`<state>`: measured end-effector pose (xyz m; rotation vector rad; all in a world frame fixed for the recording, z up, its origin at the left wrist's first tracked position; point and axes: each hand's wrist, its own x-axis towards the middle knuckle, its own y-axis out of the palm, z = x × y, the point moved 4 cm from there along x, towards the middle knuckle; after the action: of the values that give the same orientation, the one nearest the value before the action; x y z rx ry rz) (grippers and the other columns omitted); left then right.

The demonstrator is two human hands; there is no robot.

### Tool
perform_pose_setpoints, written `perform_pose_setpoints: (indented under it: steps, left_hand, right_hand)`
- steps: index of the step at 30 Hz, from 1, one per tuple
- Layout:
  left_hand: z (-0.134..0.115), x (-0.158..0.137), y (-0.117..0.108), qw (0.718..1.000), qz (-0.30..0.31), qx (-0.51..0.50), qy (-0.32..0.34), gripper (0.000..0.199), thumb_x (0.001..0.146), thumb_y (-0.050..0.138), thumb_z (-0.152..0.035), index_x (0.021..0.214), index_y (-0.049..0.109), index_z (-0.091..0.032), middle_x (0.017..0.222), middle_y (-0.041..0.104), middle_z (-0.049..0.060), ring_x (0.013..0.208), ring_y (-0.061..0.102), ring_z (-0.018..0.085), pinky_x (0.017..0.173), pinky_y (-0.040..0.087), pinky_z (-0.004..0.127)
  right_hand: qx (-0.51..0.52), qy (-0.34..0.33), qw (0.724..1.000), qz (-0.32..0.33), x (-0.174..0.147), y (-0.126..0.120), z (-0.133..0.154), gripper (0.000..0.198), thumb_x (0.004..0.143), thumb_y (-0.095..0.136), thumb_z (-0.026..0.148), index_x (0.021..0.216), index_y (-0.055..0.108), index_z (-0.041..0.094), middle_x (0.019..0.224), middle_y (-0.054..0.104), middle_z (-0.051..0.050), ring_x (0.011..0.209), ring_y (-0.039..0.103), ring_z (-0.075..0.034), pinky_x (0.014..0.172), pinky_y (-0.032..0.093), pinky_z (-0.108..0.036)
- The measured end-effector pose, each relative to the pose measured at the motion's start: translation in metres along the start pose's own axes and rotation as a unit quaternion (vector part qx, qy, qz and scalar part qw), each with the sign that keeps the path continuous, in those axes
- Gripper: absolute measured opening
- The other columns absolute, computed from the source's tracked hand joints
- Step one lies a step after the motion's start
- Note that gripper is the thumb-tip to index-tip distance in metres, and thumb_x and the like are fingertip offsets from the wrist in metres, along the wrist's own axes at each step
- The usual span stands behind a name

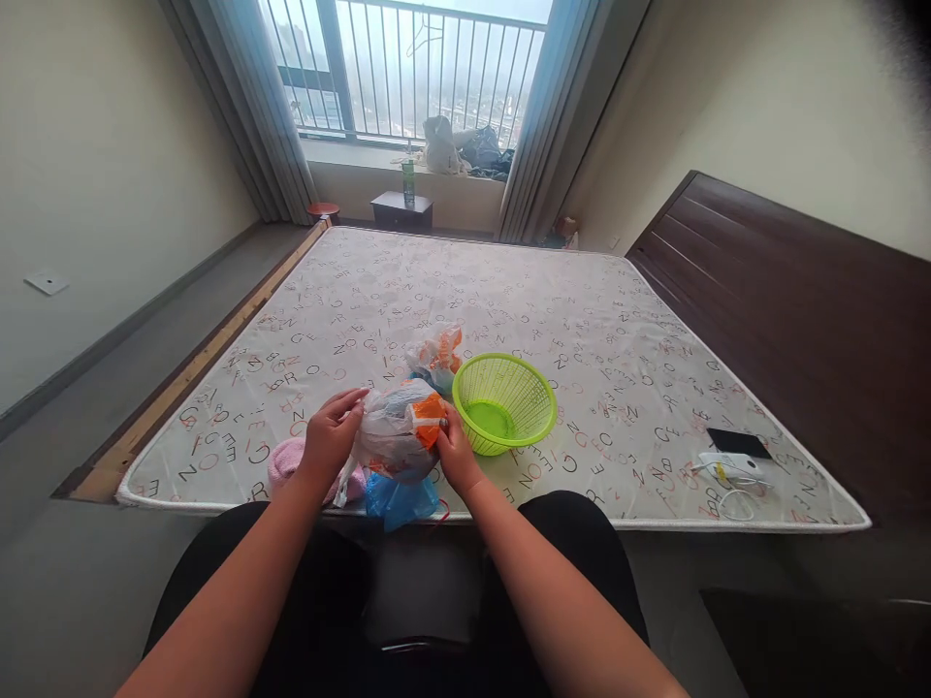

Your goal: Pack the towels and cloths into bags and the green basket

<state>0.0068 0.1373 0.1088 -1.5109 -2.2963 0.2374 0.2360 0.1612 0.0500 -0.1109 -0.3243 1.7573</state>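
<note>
Between my two hands is a white plastic bag [397, 431] with orange print, bulging around contents I cannot make out. My left hand [335, 431] pinches its left side, and my right hand [457, 451] grips the orange-printed right side. Just right of the bag stands a bright green plastic basket [504, 402], upright, with nothing visible inside. Behind the held bag lies another crumpled white and orange plastic bag [438, 351]. A blue plastic bag [400, 499] sits beneath, at the mattress edge. Partly hidden by my left forearm is a pink fluffy cloth [286, 458].
All this rests on a letter-patterned mattress [465, 281]. Toward the right corner are a black phone-like slab [738, 444] and a white device with a cable [734, 469]. A dark headboard [786, 262] borders the right. Beyond the far edge, a green bottle [408, 182] stands on a nightstand [402, 211].
</note>
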Motion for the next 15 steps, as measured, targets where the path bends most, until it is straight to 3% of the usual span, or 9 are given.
perform_pose_setpoints:
  steps: [4, 6, 8, 10, 13, 15]
  left_hand:
    - [0.01, 0.012, 0.007, 0.996, -0.027, -0.068, -0.052, 0.044, 0.084, 0.067, -0.04, 0.124, 0.073, -0.021, 0.134, 0.067, 0.01, 0.096, 0.073, 0.024, 0.095, 0.057, 0.04]
    - [0.014, 0.014, 0.014, 0.994, -0.022, -0.083, -0.062, 0.046, 0.083, 0.069, -0.039, 0.124, 0.072, -0.021, 0.135, 0.066, 0.01, 0.093, 0.073, 0.023, 0.095, 0.057, 0.04]
    - [0.016, 0.014, 0.021, 0.995, -0.002, -0.082, -0.064, 0.046, 0.082, 0.069, -0.038, 0.125, 0.072, -0.022, 0.133, 0.067, 0.01, 0.094, 0.073, 0.023, 0.093, 0.058, 0.038]
    - [0.017, 0.015, 0.025, 0.996, 0.02, -0.065, -0.06, 0.048, 0.084, 0.068, -0.039, 0.128, 0.07, -0.022, 0.126, 0.07, 0.011, 0.092, 0.073, 0.023, 0.088, 0.059, 0.037]
    - [0.019, 0.021, 0.022, 0.998, 0.029, -0.033, -0.042, 0.049, 0.086, 0.065, -0.04, 0.131, 0.067, -0.021, 0.119, 0.072, 0.011, 0.09, 0.072, 0.022, 0.084, 0.059, 0.036]
    - [0.022, 0.027, 0.014, 0.998, 0.005, -0.041, -0.04, 0.048, 0.089, 0.061, -0.043, 0.131, 0.066, -0.021, 0.121, 0.071, 0.011, 0.091, 0.071, 0.021, 0.083, 0.057, 0.034]
  right_hand:
    - [0.153, 0.04, 0.984, 0.087, 0.002, 0.003, 0.002, 0.059, 0.103, 0.026, 0.036, 0.16, 0.019, 0.025, 0.154, 0.048, -0.009, 0.141, 0.047, -0.022, 0.111, 0.043, -0.044]
    - [0.208, 0.046, 0.972, 0.1, 0.003, 0.004, 0.001, 0.067, 0.099, 0.042, 0.041, 0.16, 0.019, 0.027, 0.152, 0.05, -0.009, 0.137, 0.051, -0.024, 0.109, 0.045, -0.045]
    - [0.23, 0.068, 0.965, 0.108, 0.003, 0.007, -0.004, 0.079, 0.087, 0.065, 0.043, 0.156, 0.029, 0.028, 0.146, 0.057, -0.009, 0.129, 0.058, -0.025, 0.107, 0.048, -0.044]
    - [0.241, 0.1, 0.959, 0.106, 0.004, 0.012, -0.013, 0.074, 0.078, 0.075, 0.042, 0.144, 0.046, 0.025, 0.134, 0.065, -0.009, 0.118, 0.065, -0.025, 0.104, 0.05, -0.042]
    - [0.259, 0.133, 0.954, 0.066, 0.007, 0.016, -0.025, 0.052, 0.079, 0.072, 0.043, 0.124, 0.059, 0.019, 0.12, 0.072, -0.009, 0.11, 0.068, -0.025, 0.102, 0.052, -0.042]
    - [0.265, 0.133, 0.954, 0.038, 0.01, 0.015, -0.027, 0.048, 0.082, 0.065, 0.045, 0.122, 0.06, 0.019, 0.122, 0.071, -0.009, 0.114, 0.066, -0.025, 0.102, 0.051, -0.042]
